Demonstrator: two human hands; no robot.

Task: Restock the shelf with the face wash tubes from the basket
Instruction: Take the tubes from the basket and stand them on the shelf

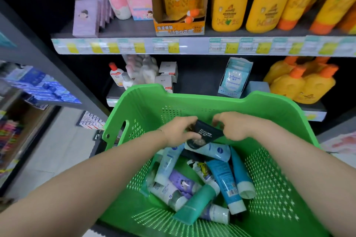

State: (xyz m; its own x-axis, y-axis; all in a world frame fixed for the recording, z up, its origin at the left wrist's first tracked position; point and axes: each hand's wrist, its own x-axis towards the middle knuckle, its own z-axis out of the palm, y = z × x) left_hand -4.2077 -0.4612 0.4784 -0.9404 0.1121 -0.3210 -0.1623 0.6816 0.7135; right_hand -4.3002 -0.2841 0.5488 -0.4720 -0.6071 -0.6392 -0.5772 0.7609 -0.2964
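Two hands on one black soft-plastic face wash tube (204, 135), held above the far end of the green perforated plastic basket (192, 98): left hand (181, 131) and right hand (236, 128) both pinch it, fingers curled. Better to grip the body one-handed and lift clear of the basket's far rim. Beyond that rim, the grey lower shelf (113, 93) looks open between the small white boxes (167, 75) and the pale blue sachet carton (234, 80).

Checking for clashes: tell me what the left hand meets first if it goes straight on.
The left hand grips the black tube; past it, probably the right hand, though depth is unclear.
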